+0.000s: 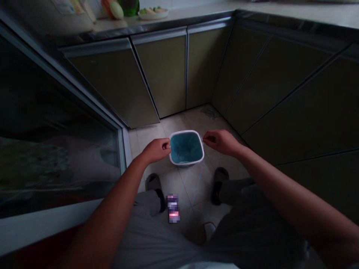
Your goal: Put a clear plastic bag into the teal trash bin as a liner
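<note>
A small trash bin point(172, 161) with a white rim and a blue-green inside stands upright on the floor in front of me. Thin, see-through film, seemingly a bin liner point(186, 149), lines it and looks wrinkled toward the bottom. My left hand point(157, 150) is closed in a pinch at the bin's left rim. On the opposite side, my right hand point(223, 142) pinches a bit of the film just outside the right rim. What the left fingertips grip is mostly hidden, but it appears to be the liner's edge.
Cabinets point(159, 74) and a countertop point(185, 20) wrap around the far and right sides. A glass door point(56, 130) is at left. My slippered feet point(153, 182) flank the bin. A pixelated item point(173, 208) lies between my legs. A plate of food point(153, 14) sits on the counter.
</note>
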`<state>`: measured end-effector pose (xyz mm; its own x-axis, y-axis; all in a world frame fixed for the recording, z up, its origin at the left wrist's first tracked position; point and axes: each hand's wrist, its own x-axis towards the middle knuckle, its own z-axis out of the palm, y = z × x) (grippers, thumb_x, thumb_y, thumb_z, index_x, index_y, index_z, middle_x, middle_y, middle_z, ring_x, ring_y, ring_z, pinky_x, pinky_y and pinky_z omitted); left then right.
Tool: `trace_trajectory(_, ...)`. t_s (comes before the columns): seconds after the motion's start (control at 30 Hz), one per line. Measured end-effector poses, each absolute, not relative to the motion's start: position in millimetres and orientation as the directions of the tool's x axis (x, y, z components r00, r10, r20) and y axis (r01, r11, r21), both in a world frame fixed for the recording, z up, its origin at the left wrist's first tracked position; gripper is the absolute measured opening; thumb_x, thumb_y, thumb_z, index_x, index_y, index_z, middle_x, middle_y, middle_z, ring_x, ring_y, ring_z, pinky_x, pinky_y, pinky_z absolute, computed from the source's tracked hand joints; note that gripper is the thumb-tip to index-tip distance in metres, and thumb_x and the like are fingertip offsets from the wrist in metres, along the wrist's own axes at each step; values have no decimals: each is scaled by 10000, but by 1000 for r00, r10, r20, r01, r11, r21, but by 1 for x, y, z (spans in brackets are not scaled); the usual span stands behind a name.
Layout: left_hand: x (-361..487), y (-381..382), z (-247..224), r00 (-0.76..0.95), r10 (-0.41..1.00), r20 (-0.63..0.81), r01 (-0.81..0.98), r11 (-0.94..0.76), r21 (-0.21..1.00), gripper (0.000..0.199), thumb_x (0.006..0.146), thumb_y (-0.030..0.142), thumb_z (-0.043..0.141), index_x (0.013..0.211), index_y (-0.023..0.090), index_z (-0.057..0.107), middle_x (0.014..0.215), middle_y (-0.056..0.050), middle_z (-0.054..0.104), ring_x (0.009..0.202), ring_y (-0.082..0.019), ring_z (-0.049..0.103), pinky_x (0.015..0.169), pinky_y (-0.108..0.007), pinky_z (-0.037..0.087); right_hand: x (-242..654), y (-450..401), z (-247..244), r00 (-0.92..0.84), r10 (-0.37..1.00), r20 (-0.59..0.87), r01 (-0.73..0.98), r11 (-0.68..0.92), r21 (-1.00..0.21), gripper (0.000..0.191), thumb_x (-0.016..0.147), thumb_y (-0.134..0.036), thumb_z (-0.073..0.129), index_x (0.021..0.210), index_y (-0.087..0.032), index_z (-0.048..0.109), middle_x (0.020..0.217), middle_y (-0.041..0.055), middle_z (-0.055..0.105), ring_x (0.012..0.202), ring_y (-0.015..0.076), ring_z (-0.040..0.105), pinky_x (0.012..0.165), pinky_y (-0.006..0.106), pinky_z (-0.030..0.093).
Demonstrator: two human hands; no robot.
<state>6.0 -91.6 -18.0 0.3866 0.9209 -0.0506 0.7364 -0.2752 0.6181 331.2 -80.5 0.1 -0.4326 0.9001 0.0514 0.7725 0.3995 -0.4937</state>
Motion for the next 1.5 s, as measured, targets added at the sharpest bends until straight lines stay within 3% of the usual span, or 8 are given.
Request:
trace_trajectory(0.27, 25, -118, -63, 492, 652, -578, 867, -305, 394, 392, 838, 381, 694, 1213, 285, 755, 1206, -44, 766, 1044, -248, 699, 850, -286, 496, 298, -86, -107, -547, 717, -432, 833, 413, -369, 396, 923, -283, 650, 1314, -224, 689, 1149, 91, 763, 989, 228, 711, 767, 259, 471)
trace_trajectory(0.57, 49, -129, -84, 492, 590, -640, 870, -320, 375, 605, 888, 416, 652, 1481, 308, 593, 1471, -85, 631, 1267, -334, 629, 1033, -386, 475, 302, -84, -145, -533, 677, -507, 841, 358, -407, 554, 904, -193, 626, 1456, -191, 586, 1278, 131, 719, 1145, 294, 690, 924, 341, 532)
trace_trajectory(0.8, 44, -127, -90, 471, 593, -653, 882, -298, 365, 343, 858, 317, 652, 1167, 243, 781, 1221, -114, 761, 1098, -332, 703, 917, -385, 530, 301, -87, -143, -462, 647, -607, 851, 130, -510, 689, 850, -70, 608, 1520, -174, 482, 1170, 141, 741, 629, 155, 693, 668, 285, 558)
trace_trajectory(0.97, 42, -128, -94, 446, 597, -666, 895, -294, 336, 359, 857, 331, 654, 1188, 248, 767, 1236, -107, 756, 1111, -322, 704, 935, -383, 534, 300, -73, -111, -462, 641, -613, 808, 19, -589, 666, 810, -49, 635, 1447, -215, 531, 1018, 88, 746, 554, 140, 666, 550, 251, 526)
trace_trajectory(1.1, 44, -131, -100, 445, 617, -649, 895, -285, 343, 629, 888, 389, 647, 1495, 248, 563, 1451, -144, 637, 1281, -357, 631, 1035, -436, 504, 309, -45, -75, -538, 687, -488, 728, 87, -680, 577, 820, -93, 673, 1374, -221, 575, 904, 36, 742, 581, 149, 674, 558, 237, 492)
trace_trajectory(1.27, 43, -129, -112, 354, 651, -672, 935, -255, 245, 741, 934, 425, 590, 1619, 233, 384, 1504, -186, 580, 1337, -390, 591, 1048, -485, 494, 315, -6, -52, -427, 904, -29, 619, 268, -738, 280, 834, -240, 711, 1102, -178, 654, 847, 19, 718, 670, 146, 647, 642, 238, 467)
trace_trajectory(1.37, 38, -128, -120, 323, 637, -700, 945, -261, 199, 728, 934, 421, 586, 1616, 258, 392, 1518, -173, 570, 1344, -381, 587, 1044, -471, 493, 310, 10, -48, -282, 937, 206, 655, 344, -673, 178, 852, -275, 682, 996, -171, 673, 928, 52, 713, 772, 170, 636, 704, 259, 476)
trace_trajectory(1.5, 31, -129, -135, 309, 691, -653, 943, -133, 305, 688, 842, 381, 702, 1507, 305, 541, 1417, -149, 663, 1274, -383, 636, 1018, -468, 498, 299, 21, -43, -232, 938, 256, 726, 342, -596, 276, 882, -278, 643, 1139, -196, 699, 1191, 102, 675, 892, 204, 648, 845, 328, 518)
